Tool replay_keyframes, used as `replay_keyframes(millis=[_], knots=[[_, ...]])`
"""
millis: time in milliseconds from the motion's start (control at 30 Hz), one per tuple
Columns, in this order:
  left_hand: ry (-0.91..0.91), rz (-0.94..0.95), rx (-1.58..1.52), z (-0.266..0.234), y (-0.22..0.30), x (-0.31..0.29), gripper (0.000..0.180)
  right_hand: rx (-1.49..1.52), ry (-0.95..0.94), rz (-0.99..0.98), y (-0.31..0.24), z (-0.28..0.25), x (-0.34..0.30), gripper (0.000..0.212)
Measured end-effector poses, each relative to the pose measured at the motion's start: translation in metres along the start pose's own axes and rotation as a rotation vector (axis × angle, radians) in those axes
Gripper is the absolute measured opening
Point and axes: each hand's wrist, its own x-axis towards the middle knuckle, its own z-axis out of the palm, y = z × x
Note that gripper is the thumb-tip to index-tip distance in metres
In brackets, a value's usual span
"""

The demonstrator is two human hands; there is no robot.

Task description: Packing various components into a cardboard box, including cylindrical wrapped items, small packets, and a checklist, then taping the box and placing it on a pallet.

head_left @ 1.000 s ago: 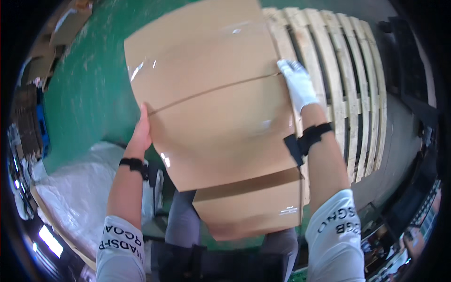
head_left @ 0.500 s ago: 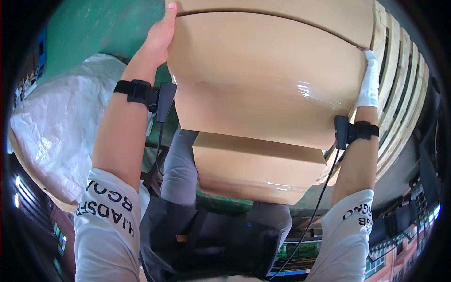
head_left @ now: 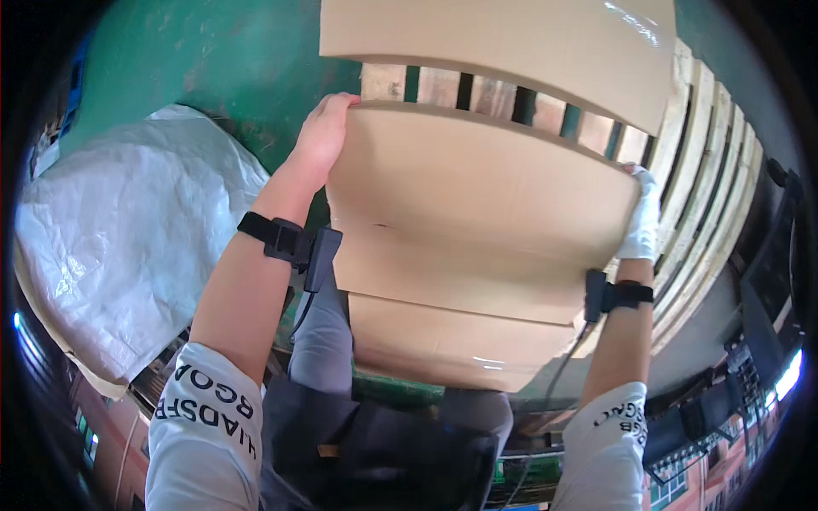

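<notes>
A large brown cardboard box (head_left: pixel 477 204) lies between my two hands, its long side running from left to right. My left hand (head_left: pixel 324 140) is bare and grips its far left corner, with the fingertips at the far edge. On the opposite end my right hand (head_left: pixel 641 209), in a white glove, holds the far right corner. Part of each hand's fingers is hidden behind the cardboard. A second cardboard box (head_left: pixel 503 34) sits farther off, separated from the held one by a gap. Nearer to me, a third cardboard box (head_left: pixel 443 341) shows partly below the held box, close to my legs.
Wooden slats of a pallet (head_left: pixel 699 179) show in the gap and along the right. A crumpled white plastic sheet (head_left: pixel 128 230) covers something at left. The floor (head_left: pixel 204 60) is green at the far left. Black devices with cables are strapped to both my wrists.
Both hands have drawn the held box nearer to me, away from the far box. A wide gap with pallet slats now shows where the two were nearly touching.
</notes>
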Motion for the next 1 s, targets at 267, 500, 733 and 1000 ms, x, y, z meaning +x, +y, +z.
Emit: replay_keyframes(millis=[267, 500, 733, 1000], knots=[[0.302, 0.225, 0.103, -0.070, 0.059, 0.068, 0.077, -0.456, 0.105, -0.547, -0.118, 0.000, 0.065, 0.050], [-0.040, 0.680, 0.403, -0.008, 0.244, 0.196, 0.067, -0.906, 0.015, -0.774, -0.273, 0.115, 0.137, 0.057], [0.010, 0.676, 0.300, 0.005, 0.243, 0.182, 0.047, -1.224, 0.205, -0.791, -0.274, 0.138, 0.179, 0.066], [0.043, 0.660, 0.351, 0.009, 0.208, 0.176, 0.056, -1.301, 0.188, -0.998, -0.236, 0.093, 0.169, 0.049]])
